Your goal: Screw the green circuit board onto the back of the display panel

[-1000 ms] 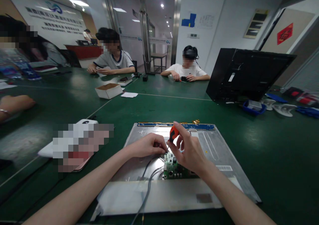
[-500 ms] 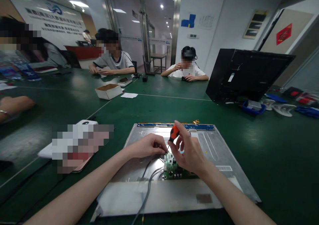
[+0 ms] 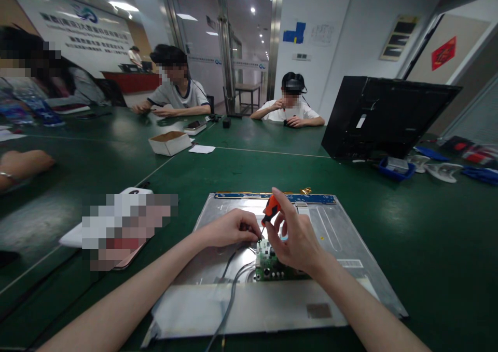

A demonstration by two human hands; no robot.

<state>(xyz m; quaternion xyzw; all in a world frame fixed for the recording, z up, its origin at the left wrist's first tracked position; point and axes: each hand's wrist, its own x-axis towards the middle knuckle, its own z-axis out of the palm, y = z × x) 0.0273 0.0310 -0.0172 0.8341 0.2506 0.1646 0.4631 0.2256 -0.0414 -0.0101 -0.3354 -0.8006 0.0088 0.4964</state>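
My right hand (image 3: 298,235) is closed on a small orange and black screwdriver (image 3: 271,208), its shaft slanting down to the upper left corner of a green circuit board (image 3: 265,261). At that same corner, my left hand (image 3: 235,227) pinches near the screwdriver's tip; what lies between its fingertips is too small to make out. The board rests on a silvery flat display panel (image 3: 330,248), partly covered by my right hand. Grey cables (image 3: 232,295) run from beside the board toward the panel's near edge. A blue strip board (image 3: 272,198) lines the panel's far edge.
Left of the panel lie a white phone (image 3: 128,192) and a pinkish item, both blurred over. A white open box (image 3: 170,143) stands farther back. At right are a black monitor (image 3: 381,118) and a blue tray (image 3: 395,170). Several people sit around the green table (image 3: 249,170).
The screwdriver's handle has turned slightly in my right fingers. My left hand stays in place. Across the table, a person's hand has shifted a little.
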